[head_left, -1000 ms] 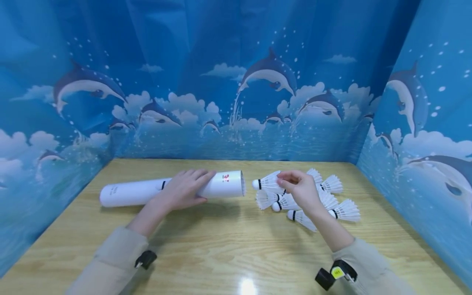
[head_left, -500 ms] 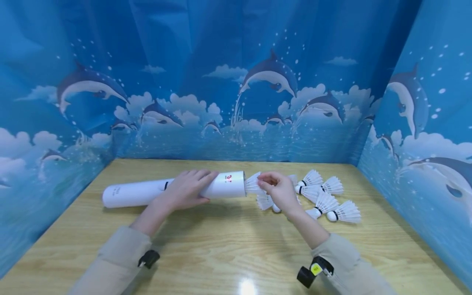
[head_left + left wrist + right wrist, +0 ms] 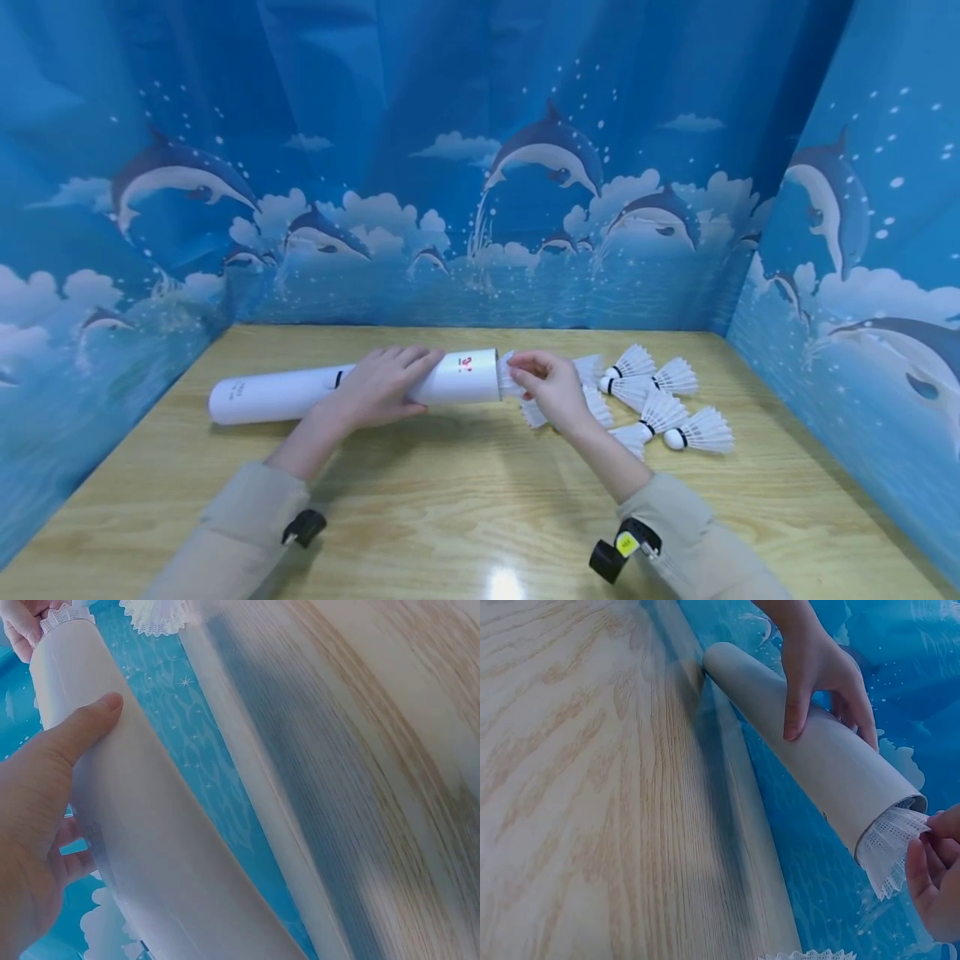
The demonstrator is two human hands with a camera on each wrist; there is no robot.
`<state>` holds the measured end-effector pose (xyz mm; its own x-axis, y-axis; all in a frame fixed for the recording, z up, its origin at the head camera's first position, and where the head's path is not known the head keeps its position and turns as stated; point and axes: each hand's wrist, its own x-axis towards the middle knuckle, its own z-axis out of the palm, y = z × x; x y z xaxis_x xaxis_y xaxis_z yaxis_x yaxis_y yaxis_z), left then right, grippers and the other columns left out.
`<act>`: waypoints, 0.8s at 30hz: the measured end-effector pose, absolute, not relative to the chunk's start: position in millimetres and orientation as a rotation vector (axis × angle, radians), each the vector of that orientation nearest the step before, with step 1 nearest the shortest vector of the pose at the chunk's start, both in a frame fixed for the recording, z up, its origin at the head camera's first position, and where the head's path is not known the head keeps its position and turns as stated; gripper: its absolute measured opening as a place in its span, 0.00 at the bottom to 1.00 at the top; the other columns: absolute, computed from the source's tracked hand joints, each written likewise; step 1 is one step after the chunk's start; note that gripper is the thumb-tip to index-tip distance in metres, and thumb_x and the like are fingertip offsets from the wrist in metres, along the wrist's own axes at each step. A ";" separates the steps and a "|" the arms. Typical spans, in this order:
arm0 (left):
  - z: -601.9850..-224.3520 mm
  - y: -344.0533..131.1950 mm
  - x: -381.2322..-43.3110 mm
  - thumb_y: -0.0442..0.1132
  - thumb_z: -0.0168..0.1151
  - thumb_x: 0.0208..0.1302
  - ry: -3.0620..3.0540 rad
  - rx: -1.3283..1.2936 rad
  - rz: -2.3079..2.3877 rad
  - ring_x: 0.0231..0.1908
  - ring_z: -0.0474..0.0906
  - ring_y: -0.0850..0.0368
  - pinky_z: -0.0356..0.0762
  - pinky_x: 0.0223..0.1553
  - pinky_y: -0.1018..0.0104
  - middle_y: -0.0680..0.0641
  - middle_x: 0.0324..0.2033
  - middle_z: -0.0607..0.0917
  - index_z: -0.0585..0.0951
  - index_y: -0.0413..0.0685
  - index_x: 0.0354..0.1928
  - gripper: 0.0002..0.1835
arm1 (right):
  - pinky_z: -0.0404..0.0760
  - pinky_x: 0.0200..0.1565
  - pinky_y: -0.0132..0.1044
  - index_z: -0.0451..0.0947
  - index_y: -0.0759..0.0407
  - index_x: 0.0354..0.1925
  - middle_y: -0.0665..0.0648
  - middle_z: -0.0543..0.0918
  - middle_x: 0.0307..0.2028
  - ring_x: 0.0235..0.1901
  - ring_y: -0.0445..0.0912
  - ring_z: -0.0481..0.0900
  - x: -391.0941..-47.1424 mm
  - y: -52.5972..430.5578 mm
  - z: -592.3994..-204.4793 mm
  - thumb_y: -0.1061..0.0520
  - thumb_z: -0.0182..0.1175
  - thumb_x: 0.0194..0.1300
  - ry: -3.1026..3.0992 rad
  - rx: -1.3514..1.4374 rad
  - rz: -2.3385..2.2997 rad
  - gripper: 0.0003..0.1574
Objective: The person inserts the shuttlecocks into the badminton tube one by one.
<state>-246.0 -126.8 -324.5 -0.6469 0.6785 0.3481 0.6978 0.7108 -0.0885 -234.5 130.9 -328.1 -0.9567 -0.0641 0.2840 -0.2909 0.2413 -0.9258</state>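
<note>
A white shuttlecock tube (image 3: pixel 461 377) lies on its side, its mouth facing right. My left hand (image 3: pixel 384 382) grips it from above near the mouth, thumb on the near side, as the left wrist view also shows. Between the thumb and fingers of my right hand (image 3: pixel 551 385) is the feather skirt of a shuttlecock (image 3: pixel 891 844). That shuttlecock sits partly inside the tube's mouth, cork end first; its cork is hidden in the tube and only the outer skirt sticks out. Loose shuttlecocks lie right beside and partly behind my right hand.
Several white shuttlecocks with black bands are heaped at the right of the wooden table (image 3: pixel 450 508), one lone shuttlecock (image 3: pixel 701 431) at the near right of the heap. A blue dolphin-print curtain (image 3: pixel 420 167) encloses the back and sides.
My right hand has moved left from the heap with the shuttlecock, whose cork end has passed into the tube's mouth. The left hand stays on the tube, which has shifted very slightly right.
</note>
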 end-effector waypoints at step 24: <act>-324.9 -121.8 -245.8 0.51 0.73 0.45 -2.569 -1.069 -0.059 0.52 0.73 0.45 0.72 0.52 0.46 0.42 0.55 0.75 0.64 0.48 0.66 0.46 | 0.81 0.30 0.35 0.78 0.73 0.40 0.62 0.83 0.33 0.27 0.43 0.78 -235.9 123.2 -330.1 0.70 0.57 0.60 -2.438 0.291 1.869 0.09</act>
